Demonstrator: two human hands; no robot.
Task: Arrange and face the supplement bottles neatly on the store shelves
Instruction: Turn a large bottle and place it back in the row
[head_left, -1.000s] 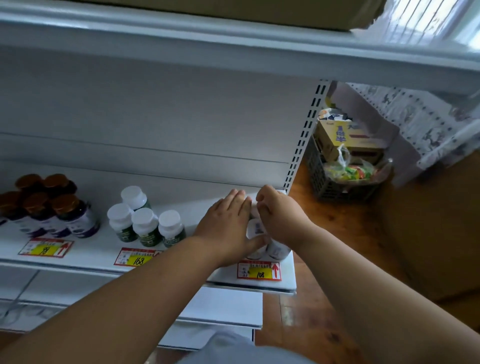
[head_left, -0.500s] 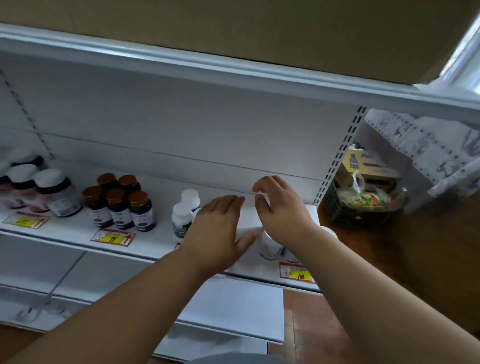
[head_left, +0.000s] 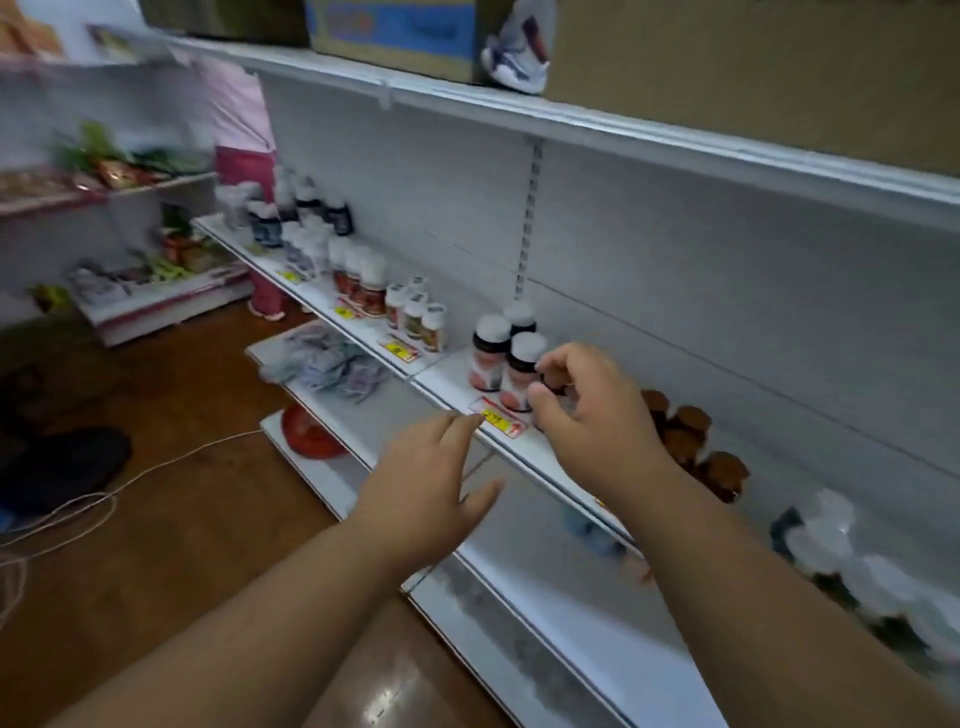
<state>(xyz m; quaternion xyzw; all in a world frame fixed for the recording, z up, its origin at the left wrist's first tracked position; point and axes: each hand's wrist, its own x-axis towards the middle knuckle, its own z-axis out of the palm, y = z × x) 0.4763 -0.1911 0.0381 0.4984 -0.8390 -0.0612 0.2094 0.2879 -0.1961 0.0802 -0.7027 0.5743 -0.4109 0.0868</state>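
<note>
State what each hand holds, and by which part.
Left hand: nothing, fingers relaxed. Right hand curls round a dark bottle beside the white-capped bottles; grip point hidden.

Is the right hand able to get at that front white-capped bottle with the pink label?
Probably yes. The right hand is already at the white-capped bottle, fingers curled beside it, with nothing between them. Whether it actually grips a bottle is hidden. The left hand hovers open, clear of the shelf edge.

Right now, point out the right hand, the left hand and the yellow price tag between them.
right hand (head_left: 592, 421), head view, on the back of the hand.
left hand (head_left: 421, 493), head view, on the back of the hand.
yellow price tag (head_left: 497, 415), head view, on its yellow middle.
</note>
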